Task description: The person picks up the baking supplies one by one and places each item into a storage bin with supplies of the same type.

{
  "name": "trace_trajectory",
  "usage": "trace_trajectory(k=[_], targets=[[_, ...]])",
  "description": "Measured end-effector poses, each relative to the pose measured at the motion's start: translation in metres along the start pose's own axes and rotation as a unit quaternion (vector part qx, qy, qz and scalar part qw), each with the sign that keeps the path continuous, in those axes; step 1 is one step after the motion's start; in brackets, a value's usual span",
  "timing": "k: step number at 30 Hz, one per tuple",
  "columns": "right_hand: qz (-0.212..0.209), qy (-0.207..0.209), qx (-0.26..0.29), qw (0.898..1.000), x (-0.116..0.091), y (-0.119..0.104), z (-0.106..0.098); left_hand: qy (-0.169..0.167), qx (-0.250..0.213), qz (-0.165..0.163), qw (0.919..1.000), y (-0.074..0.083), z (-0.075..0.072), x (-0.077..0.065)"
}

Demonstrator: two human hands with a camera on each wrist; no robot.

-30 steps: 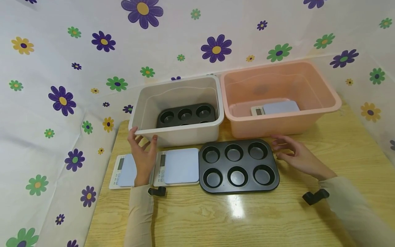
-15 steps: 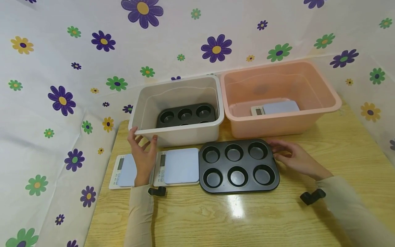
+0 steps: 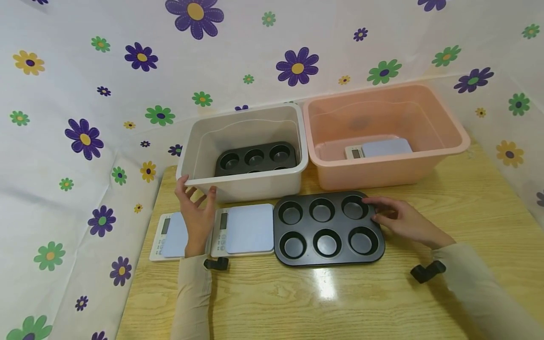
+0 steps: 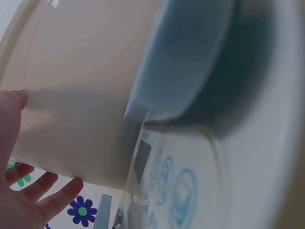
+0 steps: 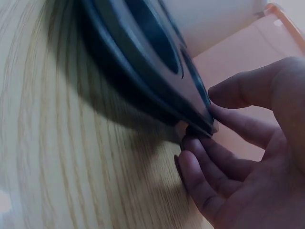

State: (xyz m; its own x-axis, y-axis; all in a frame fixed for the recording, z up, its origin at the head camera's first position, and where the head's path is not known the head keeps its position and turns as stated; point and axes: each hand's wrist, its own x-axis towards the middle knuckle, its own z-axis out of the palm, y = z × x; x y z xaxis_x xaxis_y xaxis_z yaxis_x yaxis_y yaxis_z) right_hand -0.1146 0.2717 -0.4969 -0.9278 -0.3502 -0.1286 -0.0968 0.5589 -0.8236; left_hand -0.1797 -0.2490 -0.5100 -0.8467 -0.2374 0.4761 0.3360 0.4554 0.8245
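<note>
A black muffin tin (image 3: pixel 338 227) with several round cups lies in front of the bins. At its far right corner, my right hand (image 3: pixel 408 221) holds the edge. In the right wrist view, the thumb and index finger reach the rim (image 5: pixel 157 98) while other fingers curl beneath it. My left hand (image 3: pixel 197 219) is spread at the near left corner of the white bin (image 3: pixel 259 184). Its thumb (image 4: pixel 19 99) touches the bin wall in the left wrist view, the other fingers stretched along the corner. Left of the tin sits a kitchen scale (image 3: pixel 250 229) with a pale blue platform.
A second scale (image 3: pixel 174 236) lies further left, partly behind the left wrist. Another muffin tin (image 3: pixel 262 153) sits inside the white bin. The pink bin (image 3: pixel 369 174) beside it contains a further scale (image 3: pixel 384 148). Flowered white cloth (image 3: pixel 238 56) hangs behind the wooden table (image 3: pixel 263 302).
My right hand has moved left from beside the muffin tin onto its right edge, its fingertips now over the rim. The left hand has stayed at the white bin's corner.
</note>
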Motion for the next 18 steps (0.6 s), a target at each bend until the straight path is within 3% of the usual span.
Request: trace_trajectory(k=[6, 10, 13, 18], targets=[[-0.027, 0.023, 0.085, 0.996, -0.0033, 0.0038, -0.0018, -0.001, -0.003, 0.004, 1.0000, 0.0013, -0.0007, -0.0001], [-0.042, 0.011, 0.165, 0.985, -0.0040, 0.0026, -0.0051, 0.001, -0.009, 0.005, 0.9999, 0.0016, -0.0014, 0.0003], [-0.031, -0.007, 0.212, 0.977, -0.0034, 0.0008, -0.0056, 0.002, -0.009, 0.004, 0.9999, 0.0015, -0.0018, -0.0001], [-0.020, -0.007, 0.232, 0.972, -0.0021, 0.0007, -0.0029, -0.002, -0.003, 0.003, 1.0000, 0.0013, -0.0016, -0.0002]])
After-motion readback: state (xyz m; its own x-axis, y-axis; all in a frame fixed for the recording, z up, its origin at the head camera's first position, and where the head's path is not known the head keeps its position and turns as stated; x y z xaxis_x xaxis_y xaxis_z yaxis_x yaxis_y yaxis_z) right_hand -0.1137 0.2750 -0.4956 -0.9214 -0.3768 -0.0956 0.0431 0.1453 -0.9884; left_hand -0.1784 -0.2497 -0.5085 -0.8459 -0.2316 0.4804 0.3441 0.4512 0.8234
